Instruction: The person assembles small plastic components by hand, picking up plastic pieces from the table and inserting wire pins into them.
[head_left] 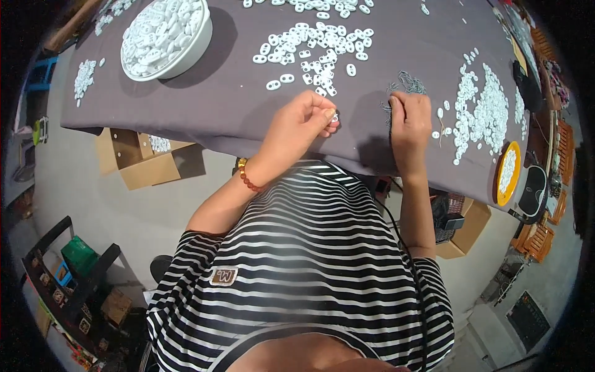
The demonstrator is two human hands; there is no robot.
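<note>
Over the near edge of the table, my left hand (302,119) is closed, with thumb and fingertips pinching a small white plastic piece (335,116). To its right, my right hand (410,127) rests with curled fingers at a small heap of thin dark grey pieces (410,82). Whatever its fingertips may hold is hidden. Beyond my left hand lie loose white oval pieces with two dark holes (297,43), several of them turned so they look square. Two single ovals (280,82) lie apart from that group.
A white bowl (206,37) heaped with white ovals stands back left. Small white parts (489,111) spread at the right, beside a yellow oval dish (501,180). A grey cloth (229,102) covers the table. Cardboard boxes (149,173) stand below the front edge.
</note>
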